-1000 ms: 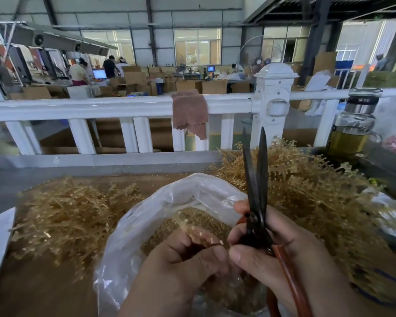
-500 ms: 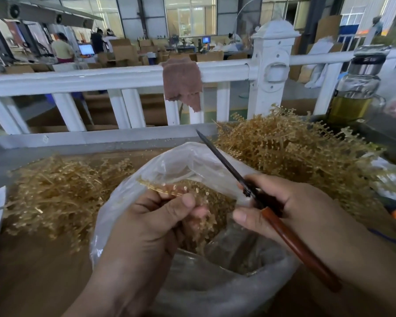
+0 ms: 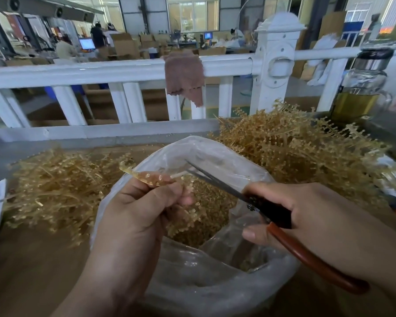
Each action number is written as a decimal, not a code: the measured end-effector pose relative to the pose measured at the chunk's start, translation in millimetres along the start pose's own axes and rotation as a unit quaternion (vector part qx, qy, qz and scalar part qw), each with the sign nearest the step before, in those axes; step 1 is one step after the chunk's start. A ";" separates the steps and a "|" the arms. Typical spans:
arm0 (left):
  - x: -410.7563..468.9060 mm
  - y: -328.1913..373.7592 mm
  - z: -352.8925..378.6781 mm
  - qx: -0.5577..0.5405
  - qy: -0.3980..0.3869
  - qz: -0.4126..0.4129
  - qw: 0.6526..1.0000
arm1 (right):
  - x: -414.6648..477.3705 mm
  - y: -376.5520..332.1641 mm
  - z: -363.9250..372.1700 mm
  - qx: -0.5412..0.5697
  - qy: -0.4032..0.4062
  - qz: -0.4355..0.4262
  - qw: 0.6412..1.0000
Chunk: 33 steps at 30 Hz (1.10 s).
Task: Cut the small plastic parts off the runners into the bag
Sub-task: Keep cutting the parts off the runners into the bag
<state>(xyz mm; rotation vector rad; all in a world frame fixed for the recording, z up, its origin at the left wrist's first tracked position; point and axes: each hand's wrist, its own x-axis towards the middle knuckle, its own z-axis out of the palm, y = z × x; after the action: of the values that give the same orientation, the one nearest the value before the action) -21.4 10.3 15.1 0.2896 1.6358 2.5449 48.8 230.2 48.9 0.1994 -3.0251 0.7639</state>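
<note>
Head view: left hand [image 3: 135,216] pinches a runner [image 3: 146,177] over the bag [image 3: 215,291]; right hand [image 3: 306,218] clasps scissors [image 3: 217,179], blades slightly apart at 1 o'clock; parts may fly outside.

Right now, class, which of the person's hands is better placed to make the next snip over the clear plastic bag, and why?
The right hand. It already grips the red-handled black scissors, blades slightly apart and pointing at the amber plastic runner, which the left hand pinches above the clear plastic bag.
</note>
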 end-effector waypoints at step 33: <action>0.6 0.3 -6.6 0.098 -0.047 0.063 0.992 | -2.1 -0.6 1.8 -0.041 0.017 -0.074 0.996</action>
<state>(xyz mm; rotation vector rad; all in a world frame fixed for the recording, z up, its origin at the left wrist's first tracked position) -23.5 4.3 12.7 0.5379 1.8885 2.4147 50.9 229.1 47.5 0.3990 -2.9604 0.6236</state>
